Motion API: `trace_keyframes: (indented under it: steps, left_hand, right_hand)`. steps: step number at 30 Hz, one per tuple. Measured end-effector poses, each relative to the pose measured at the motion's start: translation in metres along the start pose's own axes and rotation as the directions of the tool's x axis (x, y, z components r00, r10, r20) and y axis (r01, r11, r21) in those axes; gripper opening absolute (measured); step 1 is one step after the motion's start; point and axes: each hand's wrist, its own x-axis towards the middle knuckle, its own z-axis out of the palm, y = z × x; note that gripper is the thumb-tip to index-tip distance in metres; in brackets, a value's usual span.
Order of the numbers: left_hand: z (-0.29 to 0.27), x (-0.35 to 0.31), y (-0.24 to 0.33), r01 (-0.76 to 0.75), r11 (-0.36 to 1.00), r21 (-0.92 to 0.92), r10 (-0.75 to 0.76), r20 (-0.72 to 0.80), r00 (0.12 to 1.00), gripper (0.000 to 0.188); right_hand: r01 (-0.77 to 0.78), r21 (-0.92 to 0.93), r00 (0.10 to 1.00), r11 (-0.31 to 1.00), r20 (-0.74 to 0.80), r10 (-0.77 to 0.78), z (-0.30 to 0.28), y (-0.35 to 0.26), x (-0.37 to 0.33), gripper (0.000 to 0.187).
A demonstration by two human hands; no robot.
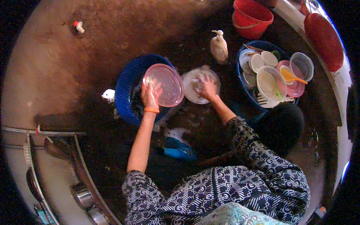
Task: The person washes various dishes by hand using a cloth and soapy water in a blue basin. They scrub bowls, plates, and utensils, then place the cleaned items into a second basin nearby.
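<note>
My left hand (pixel 151 95) grips the left rim of a translucent pink plastic bowl (pixel 173 88), its fingers lying over the inside. The bowl is tilted above the right part of a round blue tub (pixel 125 77), hiding some of it. Just to the right, a whitish bowl (pixel 190 95) full of suds sits on the wet floor. My right hand (pixel 207 89) is down in that foam with its fingers bent. Suds cover the fingertips, so whatever they hold cannot be made out.
Behind the bowls stands a cream pump bottle (pixel 219 48). A second blue tub (pixel 241 84) at the right holds several bowls, cups and an orange spoon (pixel 296 76). Farther back is a red bucket (pixel 253 22). A metal rack (pixel 77 150) with pots (pixel 83 195) stands lower left.
</note>
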Motion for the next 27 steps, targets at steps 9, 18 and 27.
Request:
trace_keyframes:
  steps: [9, 18, 27]
  left_hand:
    - [-0.011, 0.004, -0.020, 0.049, 0.989, 0.142, -0.062, 0.094, 0.994, 0.055]
    - [-0.007, 0.052, -0.040, 0.041, 0.993, 0.109, -0.058, 0.165, 0.985, 0.053]
    - [0.024, 0.055, -0.041, 0.144, 0.929, -0.340, -0.020, 0.341, 0.940, 0.051]
  right_hand:
    - [0.049, -0.283, 0.939, 0.958, 0.341, 0.052, 0.049, 0.019, 0.008, 0.073]
    - [0.251, 0.697, 0.968, 0.671, -0.198, -0.156, 0.007, -0.072, 0.025, 0.050]
    - [0.344, 0.233, 0.912, 0.910, -0.311, -0.265, -0.043, -0.121, 0.038, 0.058]
